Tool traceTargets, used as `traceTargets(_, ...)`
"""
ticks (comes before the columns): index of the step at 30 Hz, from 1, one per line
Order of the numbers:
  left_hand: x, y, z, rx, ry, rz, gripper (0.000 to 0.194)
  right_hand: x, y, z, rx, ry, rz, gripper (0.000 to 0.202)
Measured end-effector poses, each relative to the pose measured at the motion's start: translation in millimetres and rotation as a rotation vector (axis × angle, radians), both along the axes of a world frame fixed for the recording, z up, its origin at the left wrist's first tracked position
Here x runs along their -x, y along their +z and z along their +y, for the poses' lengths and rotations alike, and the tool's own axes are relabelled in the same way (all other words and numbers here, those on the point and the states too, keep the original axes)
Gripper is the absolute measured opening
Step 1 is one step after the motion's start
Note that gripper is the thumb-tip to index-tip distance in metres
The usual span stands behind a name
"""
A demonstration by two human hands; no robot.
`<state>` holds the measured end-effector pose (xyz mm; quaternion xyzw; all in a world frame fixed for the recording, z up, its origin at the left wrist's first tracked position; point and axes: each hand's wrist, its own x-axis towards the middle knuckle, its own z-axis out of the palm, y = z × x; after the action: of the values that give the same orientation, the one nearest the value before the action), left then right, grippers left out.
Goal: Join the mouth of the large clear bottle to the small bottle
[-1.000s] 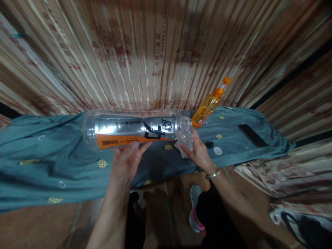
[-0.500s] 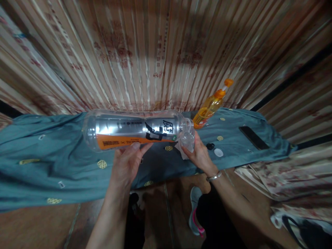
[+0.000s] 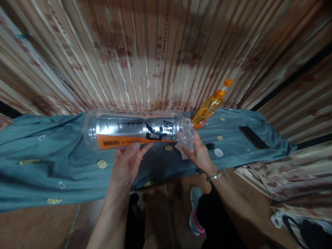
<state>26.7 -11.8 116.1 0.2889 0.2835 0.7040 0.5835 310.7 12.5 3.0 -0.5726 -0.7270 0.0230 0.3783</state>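
A big clear plastic bottle (image 3: 121, 126) with a silver and orange label lies on its side above the cloth, its neck pointing right. My left hand (image 3: 127, 159) is closed on it from below, thumb along the orange band. At the neck, my right hand (image 3: 199, 152) grips a small clear plastic container (image 3: 188, 138), which touches or overlaps the bottle's mouth; I cannot tell how they fit. Something thin and whitish, like a tissue (image 3: 183, 153), shows under that container. Liquid inside the big bottle cannot be made out.
An orange pump bottle (image 3: 207, 109) of amber liquid stands behind my right hand. Small black pieces (image 3: 210, 146), a white disc (image 3: 218, 152) and a black phone (image 3: 253, 137) lie on the green patterned cloth (image 3: 77, 173). A pleated curtain (image 3: 145, 52) hangs behind.
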Motion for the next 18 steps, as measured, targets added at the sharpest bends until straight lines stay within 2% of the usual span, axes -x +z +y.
traceTargets(7,0.8,1.7,0.1,0.004,-0.010,0.008,0.037,-0.7,1.2,-0.3,0.016,-0.001,-0.007,0.094)
traceTargets(18,0.0,-1.2,-0.1,0.002,0.008,0.003,0.032,1.6,1.9,-0.6,0.012,-0.007,0.007,0.092)
